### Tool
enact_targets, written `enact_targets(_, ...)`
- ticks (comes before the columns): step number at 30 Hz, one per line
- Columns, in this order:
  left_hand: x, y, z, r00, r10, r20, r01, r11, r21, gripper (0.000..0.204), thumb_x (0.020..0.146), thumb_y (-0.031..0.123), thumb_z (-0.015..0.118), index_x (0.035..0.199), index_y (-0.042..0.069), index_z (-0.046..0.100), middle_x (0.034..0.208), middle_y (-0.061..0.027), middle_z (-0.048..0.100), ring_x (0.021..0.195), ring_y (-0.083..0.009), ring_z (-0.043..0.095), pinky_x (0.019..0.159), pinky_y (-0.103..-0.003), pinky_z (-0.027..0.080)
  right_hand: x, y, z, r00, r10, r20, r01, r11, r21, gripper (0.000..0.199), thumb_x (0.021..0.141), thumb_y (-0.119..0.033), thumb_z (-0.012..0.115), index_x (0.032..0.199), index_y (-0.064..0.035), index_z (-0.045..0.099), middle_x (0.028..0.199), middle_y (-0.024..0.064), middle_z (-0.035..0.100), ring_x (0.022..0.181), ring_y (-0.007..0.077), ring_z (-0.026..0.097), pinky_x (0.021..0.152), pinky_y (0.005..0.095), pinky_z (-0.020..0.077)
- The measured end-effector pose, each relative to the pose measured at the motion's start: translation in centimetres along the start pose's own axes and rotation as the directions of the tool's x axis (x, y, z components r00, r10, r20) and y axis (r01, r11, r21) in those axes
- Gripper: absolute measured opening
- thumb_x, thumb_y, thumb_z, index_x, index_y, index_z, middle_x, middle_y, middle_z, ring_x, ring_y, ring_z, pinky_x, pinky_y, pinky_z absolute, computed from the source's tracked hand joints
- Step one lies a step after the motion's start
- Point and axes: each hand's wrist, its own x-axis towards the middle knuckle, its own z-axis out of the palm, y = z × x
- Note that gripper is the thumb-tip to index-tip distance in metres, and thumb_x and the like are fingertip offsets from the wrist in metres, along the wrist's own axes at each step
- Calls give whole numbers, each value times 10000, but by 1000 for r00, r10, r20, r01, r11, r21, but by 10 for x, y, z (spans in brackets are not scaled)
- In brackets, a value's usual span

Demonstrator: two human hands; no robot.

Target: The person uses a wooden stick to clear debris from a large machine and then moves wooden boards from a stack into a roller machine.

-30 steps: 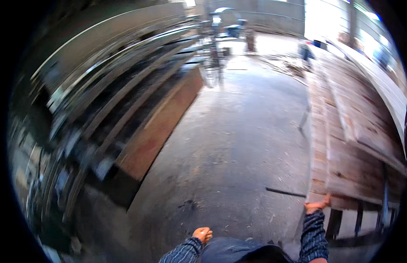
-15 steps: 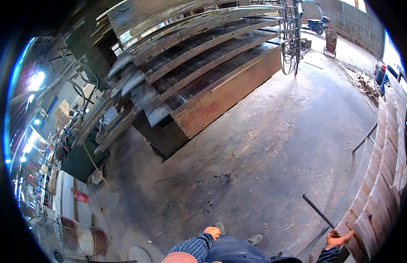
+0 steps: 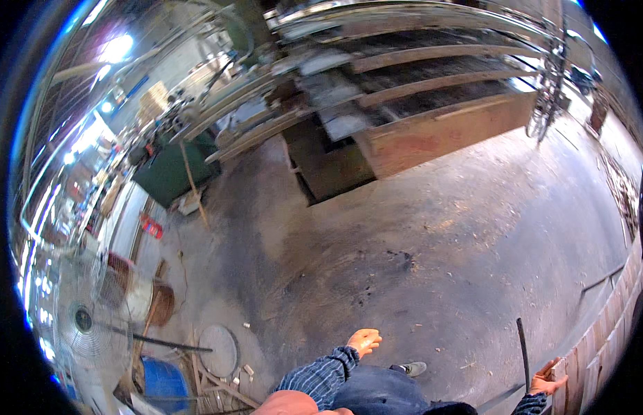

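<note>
Our left hand [image 3: 365, 341] hangs half-open, empty; our right hand [image 3: 545, 382], partly open, touches the boards [image 3: 577, 373] at its right, grip unclear. Sliding along their edge could cause splinters.

Clock positions taken from the person [image 3: 380, 397], facing twelve: a tiered machine [image 3: 446, 142] stands on the floor [image 3: 466, 235] at twelve to one; a cabinet [image 3: 175, 169] at eleven; a fire extinguisher [image 3: 152, 227] at ten, nearer than the cabinet; a fan [image 3: 82, 319] between nine and ten, beyond a disc [image 3: 218, 351]. At three, boards [image 3: 588, 356], the right hand [image 3: 545, 381] on their near end; left hand [image 3: 364, 341] at twelve, just before the person.
</note>
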Motion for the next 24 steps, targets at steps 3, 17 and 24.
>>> enact_targets(3,-12,-36,-62,1000,19,-22,-19,1000,-22,609,1000,441,585,1464,66,465,1436,-183,562,1299,-353,559,1049,-521,442,19,51,-34,436,223,872,-39,972,-230,592,1055,-486,427,1494,-91,464,1498,85,524,1391,235,484,1155,386,423)
enact_targets(17,-295,-435,-383,822,328,-466,-529,137,-837,209,953,312,497,829,151,547,774,-53,534,663,-239,546,479,-368,421,-346,395,-122,-2,933,-359,-263,-346,-901,395,1013,-444,518,1296,-191,629,1344,18,636,1228,226,600,932,428,543)
enact_targets(24,-350,-553,-336,-7,-463,-886,-454,791,-410,383,861,149,630,1241,108,601,969,-103,636,916,-275,619,720,-421,491,-414,503,-67,281,874,-396,17,-417,-909,565,999,-502,530,1490,-228,478,1535,-25,480,1369,185,490,978,357,505)
